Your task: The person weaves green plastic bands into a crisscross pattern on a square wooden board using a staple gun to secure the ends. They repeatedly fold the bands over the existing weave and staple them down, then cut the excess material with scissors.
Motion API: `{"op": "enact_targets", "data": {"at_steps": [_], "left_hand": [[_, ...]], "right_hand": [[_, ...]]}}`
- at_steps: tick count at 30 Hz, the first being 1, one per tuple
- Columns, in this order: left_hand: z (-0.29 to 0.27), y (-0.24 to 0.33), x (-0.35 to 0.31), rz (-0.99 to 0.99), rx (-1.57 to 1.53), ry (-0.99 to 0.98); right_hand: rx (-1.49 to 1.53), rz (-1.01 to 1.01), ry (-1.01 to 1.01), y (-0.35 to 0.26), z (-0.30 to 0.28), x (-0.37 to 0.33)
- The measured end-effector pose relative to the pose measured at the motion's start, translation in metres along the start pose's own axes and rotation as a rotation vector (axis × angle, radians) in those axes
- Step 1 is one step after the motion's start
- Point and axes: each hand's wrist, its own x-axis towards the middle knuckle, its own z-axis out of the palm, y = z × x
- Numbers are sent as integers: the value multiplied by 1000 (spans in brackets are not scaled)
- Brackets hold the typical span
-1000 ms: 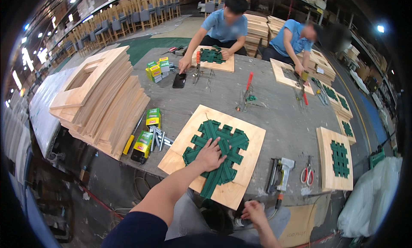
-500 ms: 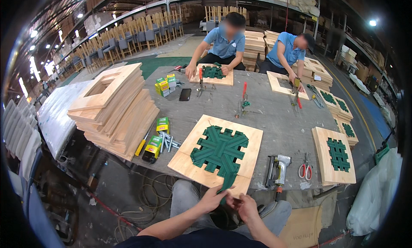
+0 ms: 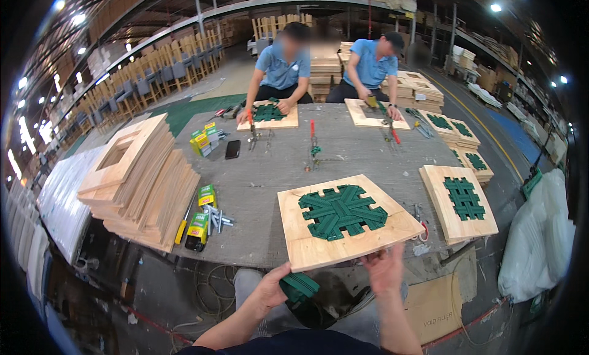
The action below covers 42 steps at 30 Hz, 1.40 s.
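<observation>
A square wooden board [image 3: 300,247] with dark green webbing [image 3: 342,211] woven across its middle lies at an angle, its near edge jutting past the table's front. My left hand [image 3: 270,287] is closed on the near left corner. A loose length of green webbing [image 3: 299,285] hangs below the board beside those fingers; whether they also hold it I cannot make out. My right hand [image 3: 384,270] grips the near edge farther right, its fingertips partly hidden under the wood. Red-handled scissors [image 3: 422,226] show partly behind the board's right corner.
A tall stack of wooden frames [image 3: 144,189] stands left, near yellow-green boxes [image 3: 197,231] and loose bolts [image 3: 216,219]. Another webbed board [image 3: 463,201] lies right. Two co-workers [image 3: 282,69] [image 3: 371,63] work across the grey table [image 3: 270,177]. A phone [image 3: 232,149] lies mid-left.
The board has turned and its right corner now covers the staple gun's place and part of the scissors. My hands have moved apart onto its near edge. The view has shifted right.
</observation>
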Motion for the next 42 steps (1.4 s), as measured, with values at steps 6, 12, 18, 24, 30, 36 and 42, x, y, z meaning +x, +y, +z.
{"op": "enact_targets", "data": {"at_steps": [6, 12, 18, 24, 30, 36, 42], "left_hand": [[38, -35, 10, -127, 179, -13], [29, -45, -3, -142, 376, 0], [13, -57, -17, -85, 357, 141], [6, -65, -7, -121, 394, 176], [6, -74, 9, -142, 396, 287], [10, -80, 9, -145, 419, 315], [-4, -80, 32, -176, 423, 266]], "right_hand": [[31, -45, 92, 38, 25, 15], [0, -40, 205, 6, 6, 23], [-20, -227, 194, -69, -50, 6], [96, -468, 318, -146, -117, 2], [67, -614, 424, -218, -177, 58], [150, -557, 430, -274, -219, 135], [-68, -554, 620, -326, -250, 183]]}}
